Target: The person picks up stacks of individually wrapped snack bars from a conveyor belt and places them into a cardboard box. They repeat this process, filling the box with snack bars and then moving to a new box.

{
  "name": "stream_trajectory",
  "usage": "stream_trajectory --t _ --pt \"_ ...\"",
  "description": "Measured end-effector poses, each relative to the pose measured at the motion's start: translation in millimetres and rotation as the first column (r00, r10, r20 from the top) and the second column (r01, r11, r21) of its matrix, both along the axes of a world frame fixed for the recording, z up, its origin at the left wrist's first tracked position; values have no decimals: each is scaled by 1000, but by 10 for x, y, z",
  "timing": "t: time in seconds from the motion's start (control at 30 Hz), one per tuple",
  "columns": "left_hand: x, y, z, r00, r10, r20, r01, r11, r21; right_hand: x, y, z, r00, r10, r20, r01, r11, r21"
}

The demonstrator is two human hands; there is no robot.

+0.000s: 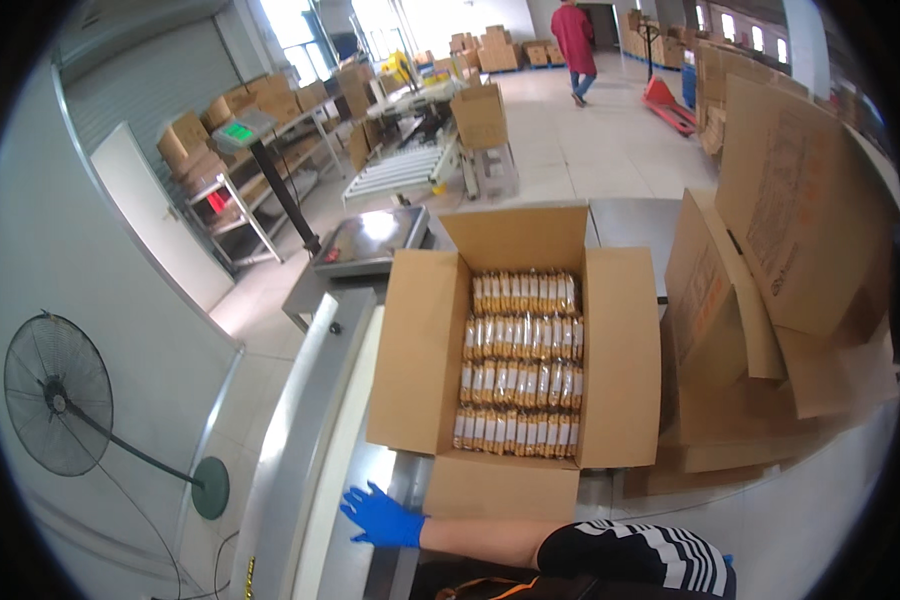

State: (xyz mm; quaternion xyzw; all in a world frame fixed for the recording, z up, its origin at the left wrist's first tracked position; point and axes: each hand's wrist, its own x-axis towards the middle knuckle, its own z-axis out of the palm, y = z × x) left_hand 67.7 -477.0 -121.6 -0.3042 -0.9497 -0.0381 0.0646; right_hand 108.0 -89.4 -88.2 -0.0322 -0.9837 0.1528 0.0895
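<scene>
My right hand (pixel 386 517), in a blue glove, reaches across from the right with fingers spread and nothing held. It is over a steel-and-white conveyor bed (pixel 345 465); whether it touches is unclear. Just beyond it stands an open cardboard carton (pixel 621 352), its flaps folded outward. Inside, four rows would be several rows of clear-wrapped, orange-brown packets (pixel 521 337), standing on edge with pale labels. The near flap (pixel 502 487) lies just above my bare forearm. My left hand is out of view; only a small blue patch, too little to identify, shows beside my striped sleeve (pixel 645 555).
A platform scale (pixel 375 232) with a lit display (pixel 240 132) stands beyond the carton. Opened cardboard boxes (pixel 720 300) crowd the right. A pedestal fan (pixel 58 397) is at left. Farther off are a roller conveyor (pixel 405 172), a red pallet jack (pixel 667 105) and a person (pixel 572 41).
</scene>
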Motion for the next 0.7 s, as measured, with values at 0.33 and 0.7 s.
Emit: stream_trajectory --t 0.33,0.7 --pt "0 9 -115 997 29 68 -27 999 -35 -240 -139 -594 955 33 -296 -30 999 15" --pt "39 689 344 938 -269 219 284 958 -40 -188 -167 -569 941 3 -337 14 999 48"
